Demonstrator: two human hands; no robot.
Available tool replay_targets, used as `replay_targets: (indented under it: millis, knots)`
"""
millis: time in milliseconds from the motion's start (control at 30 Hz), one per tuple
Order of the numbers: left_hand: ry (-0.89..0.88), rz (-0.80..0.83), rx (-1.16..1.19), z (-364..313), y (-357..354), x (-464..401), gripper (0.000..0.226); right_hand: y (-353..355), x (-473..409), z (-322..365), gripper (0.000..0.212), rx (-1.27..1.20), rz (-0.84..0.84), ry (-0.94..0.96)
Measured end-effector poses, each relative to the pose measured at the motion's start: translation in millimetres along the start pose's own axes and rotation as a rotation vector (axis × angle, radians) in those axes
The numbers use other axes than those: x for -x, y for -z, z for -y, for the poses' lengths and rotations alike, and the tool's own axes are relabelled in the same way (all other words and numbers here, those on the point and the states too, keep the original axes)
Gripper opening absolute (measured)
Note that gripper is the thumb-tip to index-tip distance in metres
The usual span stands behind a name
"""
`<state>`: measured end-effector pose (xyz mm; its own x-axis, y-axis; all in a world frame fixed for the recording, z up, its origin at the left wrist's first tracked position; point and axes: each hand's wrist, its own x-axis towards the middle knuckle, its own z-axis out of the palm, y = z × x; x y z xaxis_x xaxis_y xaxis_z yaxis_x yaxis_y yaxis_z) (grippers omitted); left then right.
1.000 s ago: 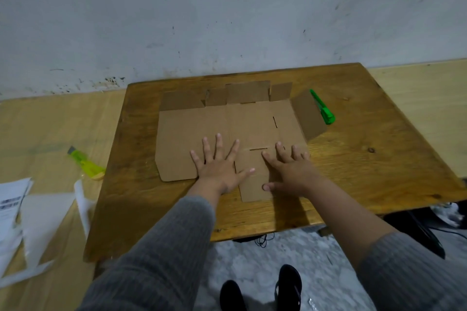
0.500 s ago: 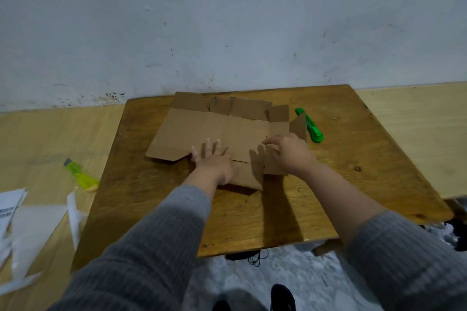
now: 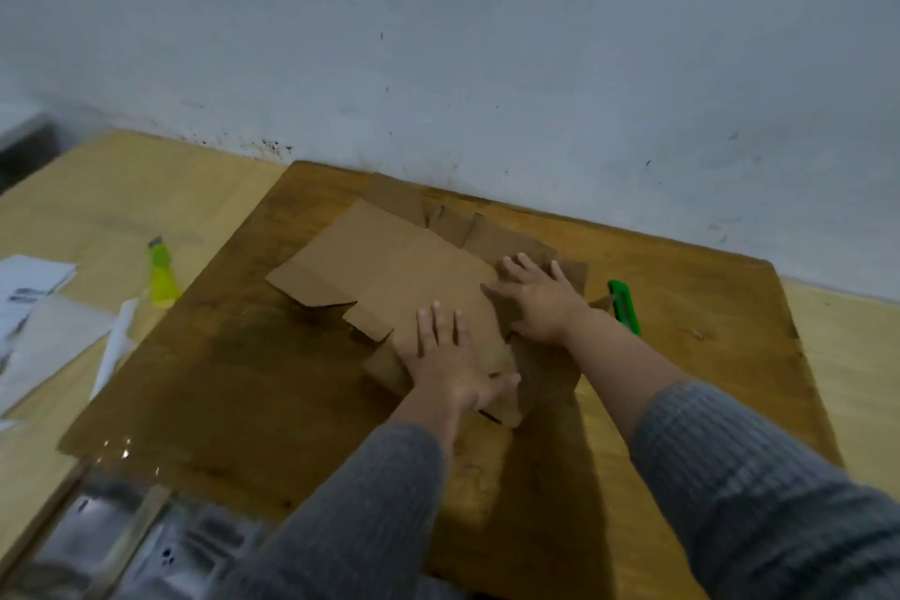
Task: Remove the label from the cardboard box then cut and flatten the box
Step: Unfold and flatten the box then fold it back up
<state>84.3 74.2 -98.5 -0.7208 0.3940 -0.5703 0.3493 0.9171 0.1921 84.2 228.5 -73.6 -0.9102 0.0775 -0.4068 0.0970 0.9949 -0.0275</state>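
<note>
The opened-out brown cardboard box (image 3: pixel 384 268) lies on the dark wooden table (image 3: pixel 234 385), with its far flaps standing up slightly near the wall. My left hand (image 3: pixel 450 361) rests palm down on the near part of the cardboard, thumb at a folded near flap. My right hand (image 3: pixel 538 300) presses flat on the right part, fingers spread. A green utility knife (image 3: pixel 625 307) lies on the table just right of my right wrist.
A yellow-green cutter (image 3: pixel 160 278) lies on the lighter surface left of the table. White paper pieces and a printed label (image 3: pixel 34 307) lie at the far left. A grey wall runs behind the table. Blurred shiny objects (image 3: pixel 146 546) sit at the bottom left.
The view has swung left and tilted. My hands lifted and shifted the cardboard, folding its right and near parts; both palms now press on it again, closer together.
</note>
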Motion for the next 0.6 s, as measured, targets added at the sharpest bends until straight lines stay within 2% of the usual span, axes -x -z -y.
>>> replay_targets:
  millis: [100, 200, 333, 400, 467, 533, 600]
  knots:
    - [-0.016, -0.056, -0.059, 5.0, -9.3, -4.9, 0.123, -5.3, -11.1, -21.2, 0.076, -0.023, 0.101, 0.001]
    - [-0.014, 0.008, -0.077, 21.5, 5.5, -5.3, 0.123, -11.9, -5.3, -25.4, 0.076, -0.069, 0.108, 0.019]
    - [-0.002, 0.106, -0.006, 47.2, 19.5, -5.8, 0.108, -24.5, 7.5, -19.9, 0.070, -0.175, -0.094, 0.031]
    - [0.026, 0.079, 0.040, 49.5, 11.6, -4.5, 0.104, -27.5, 7.6, -23.6, 0.067, -0.203, -0.221, -0.004]
    - [0.028, 0.021, 0.014, 46.7, -0.6, -3.5, 0.112, -25.2, 4.9, -31.4, 0.070, -0.248, -0.307, -0.112]
    - [0.000, -0.049, -0.023, 47.4, -10.4, -3.0, 0.115, -16.8, 2.8, -38.6, 0.076, -0.454, -0.293, -0.168]
    - [-0.037, -0.085, -0.039, 54.7, -12.1, -2.5, 0.112, -7.8, 3.7, -43.0, 0.072, -0.749, -0.246, -0.143]
